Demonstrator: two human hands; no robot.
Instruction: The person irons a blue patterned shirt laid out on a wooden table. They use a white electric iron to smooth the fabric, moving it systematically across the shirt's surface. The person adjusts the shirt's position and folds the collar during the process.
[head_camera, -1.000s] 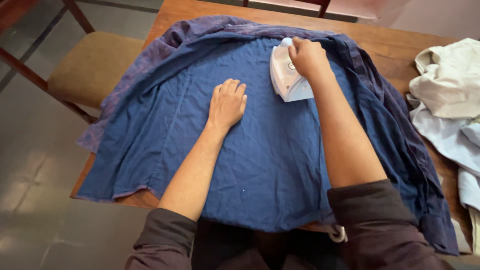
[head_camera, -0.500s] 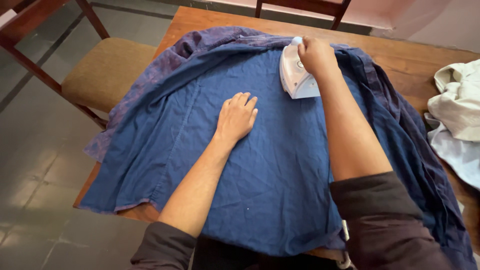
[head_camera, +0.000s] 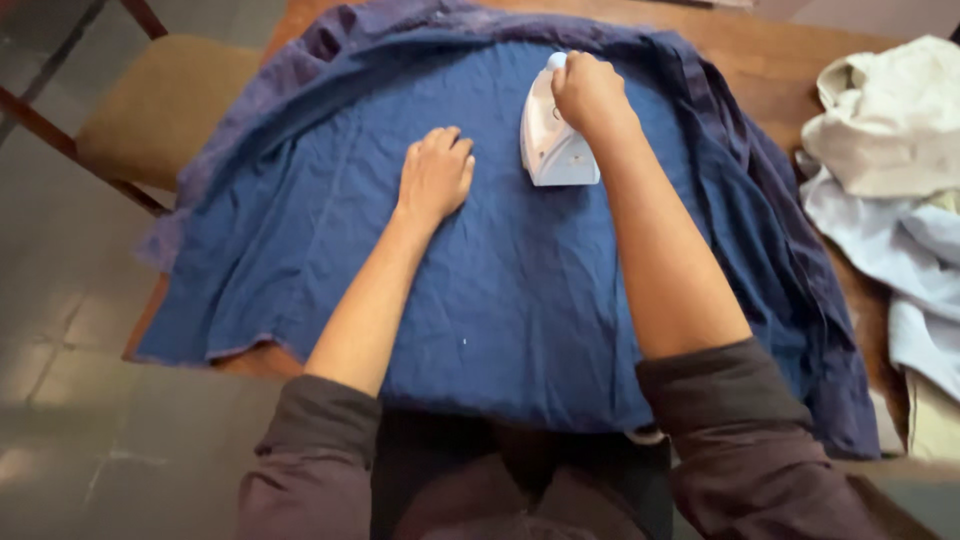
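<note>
**Iron on blue shirt, both hands down**

Largest item first: I see a brown wooden tabletop (head_camera: 790, 70), bare only along its far edge and right side. Nearly all of it is covered by a large dark blue cotton shirt (head_camera: 520, 290), spread flat with its back panel up. The shirt's near hem hangs over the tabletop's near edge, and its left side droops past the left edge. Creases run across the panel.

Right of the shirt, on the tabletop, lies a heap of pale cream and light blue crumpled clothes (head_camera: 890, 170), touching or just beside the shirt's right border; I cannot tell which.

Off the tabletop's left corner stands a wooden chair with a tan padded seat (head_camera: 160, 110), partly under the overhanging cloth.

Smaller: a white plastic clothes iron (head_camera: 552, 135) sits soleplate down on the upper middle of the shirt, its nose pointing away from me.

My right hand (head_camera: 590, 92) is closed around the iron's handle, covering most of it. My left hand (head_camera: 436, 172) lies palm down on the shirt, just left of the iron, fingers together and flat, gripping nothing.

Both forearms are bare; dark maroon sleeves are pushed up to the elbows at the near edge of the view.
</note>
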